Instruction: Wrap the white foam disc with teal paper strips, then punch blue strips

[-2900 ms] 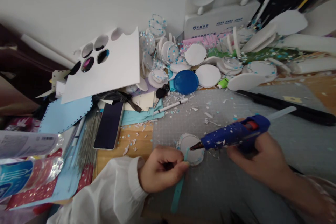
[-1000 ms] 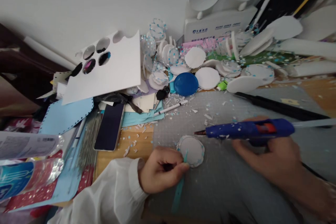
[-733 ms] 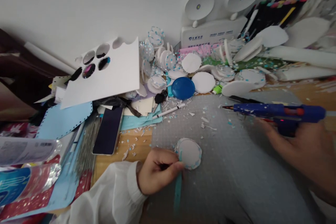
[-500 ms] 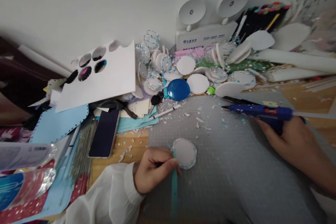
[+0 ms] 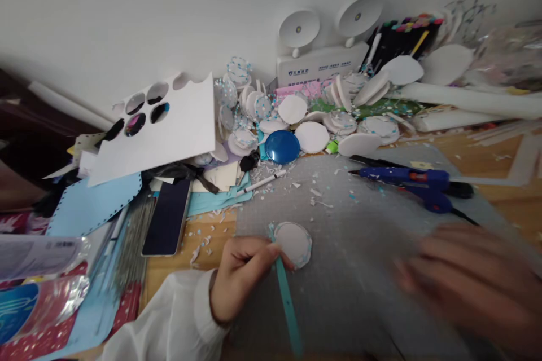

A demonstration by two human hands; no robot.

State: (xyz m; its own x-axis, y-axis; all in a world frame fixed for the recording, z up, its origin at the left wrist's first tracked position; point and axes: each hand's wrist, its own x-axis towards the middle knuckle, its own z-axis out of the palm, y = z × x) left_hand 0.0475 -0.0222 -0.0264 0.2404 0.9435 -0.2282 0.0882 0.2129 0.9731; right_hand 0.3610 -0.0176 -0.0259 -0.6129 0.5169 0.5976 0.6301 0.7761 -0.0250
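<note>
My left hand [image 5: 248, 271] pinches a teal strip [image 5: 288, 304] between thumb and forefinger, at the edge of a round white disc [image 5: 293, 244] with a pale blue-dotted rim. The strip hangs toward the front, and its short upper end sticks up beside the disc. My right hand [image 5: 470, 282] is over the right side of the grey cutting mat [image 5: 339, 287], smeared by motion, so its fingers are unclear. Beyond it a blue hot glue gun [image 5: 406, 177] lies on the mat, a white glue stick out of its back end.
Several white discs [image 5: 312, 137] are heaped at the back around a blue round lid [image 5: 282, 146]. A twin-lamp box [image 5: 322, 65] stands behind them. To the left are a phone [image 5: 167, 217], a white board with holes [image 5: 182, 124] and blue sheets [image 5: 99, 203]. Paper scraps litter the mat.
My right hand has let go of the glue gun, which now lies on the mat, and has come nearer to me. The teal strip has swung with its lower end to the right.
</note>
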